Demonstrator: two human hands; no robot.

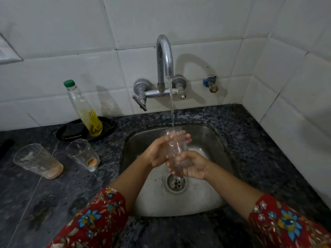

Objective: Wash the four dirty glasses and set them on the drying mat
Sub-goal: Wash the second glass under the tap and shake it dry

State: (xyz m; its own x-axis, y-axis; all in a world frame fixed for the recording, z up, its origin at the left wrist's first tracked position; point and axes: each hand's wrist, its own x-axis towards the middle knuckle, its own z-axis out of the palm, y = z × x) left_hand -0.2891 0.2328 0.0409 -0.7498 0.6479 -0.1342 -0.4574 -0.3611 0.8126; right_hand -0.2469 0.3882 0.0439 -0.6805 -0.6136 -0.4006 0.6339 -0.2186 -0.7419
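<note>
Holding a clear glass [176,149] upright under the tap stream [172,108], over the steel sink [215,140], left grip [158,153] curled round its upper half, right grip [194,166] curled round its base. Standing on the worktop [259,149] well left of both grips: a dirty glass [38,161] and a second dirty glass [82,154].

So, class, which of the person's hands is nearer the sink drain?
Right. The right hand holds the base of the glass right by the drain; the left hand grips higher, further away.
</note>
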